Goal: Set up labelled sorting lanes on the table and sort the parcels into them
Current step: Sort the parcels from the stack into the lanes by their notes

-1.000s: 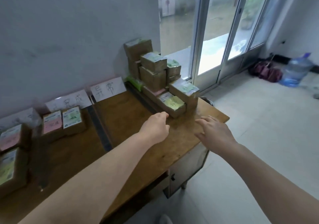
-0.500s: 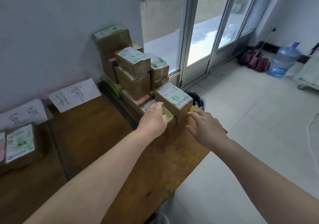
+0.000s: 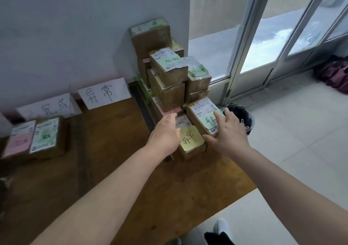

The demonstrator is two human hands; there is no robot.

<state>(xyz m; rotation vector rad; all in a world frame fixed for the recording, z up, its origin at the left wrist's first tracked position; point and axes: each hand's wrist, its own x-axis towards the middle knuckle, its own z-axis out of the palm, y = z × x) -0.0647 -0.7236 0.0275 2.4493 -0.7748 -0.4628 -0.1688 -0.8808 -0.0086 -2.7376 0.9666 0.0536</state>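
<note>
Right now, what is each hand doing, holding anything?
Left hand: open, holding nothing, beside the parcel with the yellow note.
Right hand: open, fingers spread over the parcel with the green note, no grip closed on it.

Parcel stack (image 3: 169, 75) right of wall signs (image 3: 104, 93)

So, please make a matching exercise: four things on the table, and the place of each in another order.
Things:
1. parcel with yellow note
2. parcel with green note
3. parcel with pink label
4. paper sign 异常

Places:
A. against the wall
B. under the right hand
C. far left of the table
D. between both hands, by the left hand

Pairs: 1-D, 2-B, 3-C, 4-A
</note>
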